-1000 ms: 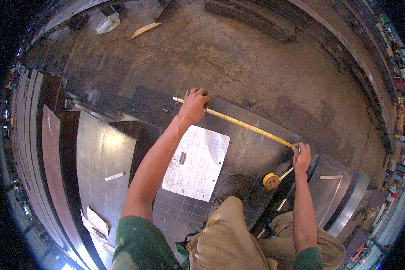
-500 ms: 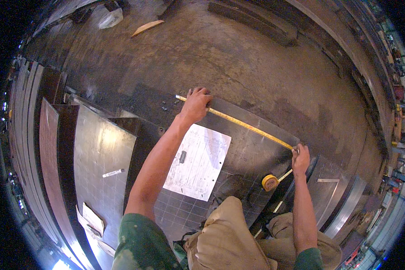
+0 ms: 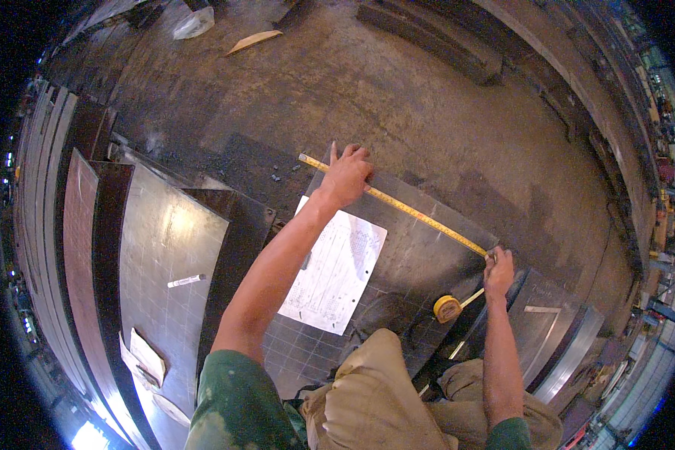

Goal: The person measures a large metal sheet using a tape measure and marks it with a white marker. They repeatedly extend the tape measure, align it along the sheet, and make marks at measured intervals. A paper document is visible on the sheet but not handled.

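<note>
A yellow tape measure blade (image 3: 426,218) stretches along the far edge of a dark metal plate (image 3: 397,247) marked with a grid of lines. My left hand (image 3: 346,177) lies over the blade near its free end, fingers apart, one pointing away. The free end sticks out past the hand to the left. At the plate's right corner my right hand (image 3: 499,271) is closed on the blade, its thumb and fingers pinching it. The round yellow tape case (image 3: 447,308) hangs or lies just nearer, joined by more blade. A written paper sheet (image 3: 337,274) rests on the plate, partly under my left forearm.
A shiny gridded metal piece (image 3: 169,247) stands at left, with a white marker (image 3: 187,281) and folded papers (image 3: 144,361) on it. Long steel sections (image 3: 45,217) line the far left. Beams (image 3: 431,41) lie beyond on the concrete floor. More metal pieces (image 3: 570,356) are at right.
My left hand has slid a little to the right along the blade, and one finger now stands apart from the others. My right hand stays at the plate's corner. The view has shifted slightly.
</note>
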A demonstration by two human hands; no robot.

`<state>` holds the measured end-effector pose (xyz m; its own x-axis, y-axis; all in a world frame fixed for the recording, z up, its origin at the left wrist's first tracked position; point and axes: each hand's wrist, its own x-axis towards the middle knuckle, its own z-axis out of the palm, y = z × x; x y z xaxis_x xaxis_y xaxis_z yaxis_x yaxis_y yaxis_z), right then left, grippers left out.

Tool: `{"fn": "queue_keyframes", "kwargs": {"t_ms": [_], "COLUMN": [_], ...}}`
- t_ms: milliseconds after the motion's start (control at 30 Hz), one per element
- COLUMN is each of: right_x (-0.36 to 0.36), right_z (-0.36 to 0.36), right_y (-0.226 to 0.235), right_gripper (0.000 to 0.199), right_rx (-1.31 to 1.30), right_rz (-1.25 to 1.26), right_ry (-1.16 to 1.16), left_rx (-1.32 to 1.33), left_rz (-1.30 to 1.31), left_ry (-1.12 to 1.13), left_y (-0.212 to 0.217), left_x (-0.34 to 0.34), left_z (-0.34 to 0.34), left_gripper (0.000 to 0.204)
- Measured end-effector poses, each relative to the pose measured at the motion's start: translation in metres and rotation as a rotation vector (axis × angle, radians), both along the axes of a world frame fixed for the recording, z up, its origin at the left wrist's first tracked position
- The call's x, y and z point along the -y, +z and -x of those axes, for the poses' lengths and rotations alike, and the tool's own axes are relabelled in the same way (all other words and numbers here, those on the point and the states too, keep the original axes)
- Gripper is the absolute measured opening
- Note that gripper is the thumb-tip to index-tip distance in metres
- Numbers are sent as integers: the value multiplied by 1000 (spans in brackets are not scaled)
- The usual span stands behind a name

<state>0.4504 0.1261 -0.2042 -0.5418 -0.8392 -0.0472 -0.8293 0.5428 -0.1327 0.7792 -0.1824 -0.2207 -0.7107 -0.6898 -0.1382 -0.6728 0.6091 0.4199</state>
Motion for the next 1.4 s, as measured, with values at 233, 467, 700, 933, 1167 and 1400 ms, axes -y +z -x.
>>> {"fn": "queue_keyframes", "kwargs": {"t_ms": [233, 467, 700, 933, 1167, 1400], "right_x": [-1, -4, -3, 3, -1, -5], "right_z": [1, 3, 2, -5, 0, 8], "right_y": [1, -3, 0, 10, 1, -11], "right_gripper": [13, 21, 16, 9, 16, 37], "right_rx": [36, -12, 53, 62, 58, 78], "right_rz": [3, -10, -30, -28, -82, -202], "right_ry": [3, 7, -53, -59, -65, -125], "left_rx": [-24, 77, 111, 0, 166, 197], "left_rz": [-35, -38, -41, -20, -32, -43], "left_ry": [-53, -121, -124, -44, -107, -102], "left_y": [0, 2, 4, -3, -1, 2], "left_x": [-7, -8, -10, -14, -11, -10], "left_z": [18, 22, 28, 28, 28, 32], "left_gripper": [21, 40, 46, 24, 45, 43]}}
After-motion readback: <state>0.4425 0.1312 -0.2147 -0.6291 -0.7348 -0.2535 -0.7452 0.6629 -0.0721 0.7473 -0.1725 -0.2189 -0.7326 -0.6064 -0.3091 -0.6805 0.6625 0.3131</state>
